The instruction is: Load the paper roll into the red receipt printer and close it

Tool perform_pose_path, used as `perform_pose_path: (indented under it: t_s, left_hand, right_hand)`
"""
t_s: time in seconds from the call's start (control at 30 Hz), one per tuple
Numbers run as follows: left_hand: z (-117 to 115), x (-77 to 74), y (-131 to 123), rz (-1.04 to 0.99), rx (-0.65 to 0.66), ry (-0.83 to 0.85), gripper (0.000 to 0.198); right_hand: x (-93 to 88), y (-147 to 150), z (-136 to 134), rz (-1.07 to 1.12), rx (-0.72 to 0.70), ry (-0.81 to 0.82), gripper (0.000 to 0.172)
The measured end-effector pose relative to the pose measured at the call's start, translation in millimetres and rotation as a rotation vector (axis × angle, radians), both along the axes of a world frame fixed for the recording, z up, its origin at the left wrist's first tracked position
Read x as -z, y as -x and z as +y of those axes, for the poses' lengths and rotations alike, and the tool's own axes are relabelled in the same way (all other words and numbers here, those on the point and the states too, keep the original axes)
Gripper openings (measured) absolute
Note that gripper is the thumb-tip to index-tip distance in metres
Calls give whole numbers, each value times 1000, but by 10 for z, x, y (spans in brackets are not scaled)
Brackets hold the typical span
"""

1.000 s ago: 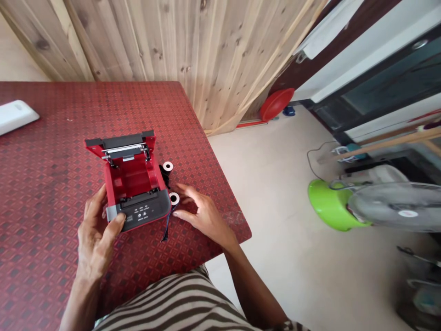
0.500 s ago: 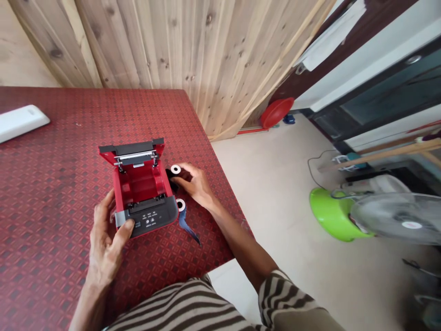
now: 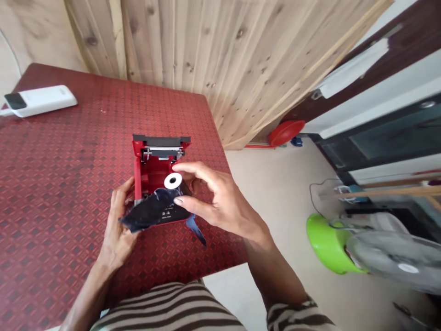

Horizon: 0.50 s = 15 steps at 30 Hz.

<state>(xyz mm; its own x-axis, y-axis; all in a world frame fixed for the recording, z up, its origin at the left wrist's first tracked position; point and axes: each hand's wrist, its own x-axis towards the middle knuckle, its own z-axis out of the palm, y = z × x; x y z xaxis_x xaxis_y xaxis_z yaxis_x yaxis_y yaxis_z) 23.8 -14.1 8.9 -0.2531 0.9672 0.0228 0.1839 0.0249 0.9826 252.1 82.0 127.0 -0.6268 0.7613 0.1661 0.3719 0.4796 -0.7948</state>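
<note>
Right hand on roll; lettering blurred

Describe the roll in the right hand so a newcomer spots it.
On the red patterned table, find the open red printer near the right edge. Above its bay the right hand pinches a dark ribbon roll: the only thing with a round white core, its film trailing to the left hand.

Red patterned table bears an open red printer and white power bank.
</note>
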Motion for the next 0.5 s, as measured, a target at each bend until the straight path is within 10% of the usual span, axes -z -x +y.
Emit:
perform_pose_path:
  t_s: [0.27, 0.5]
  left_hand:
    - [-10, -7, -24, 32, -12, -7, 77]
    - [-12, -28, -32, 39, 1, 3, 75]
  right_hand:
    - [234, 562, 152, -630, -122, -343, 26]
    - [346, 749, 332, -823, -185, -310, 34]
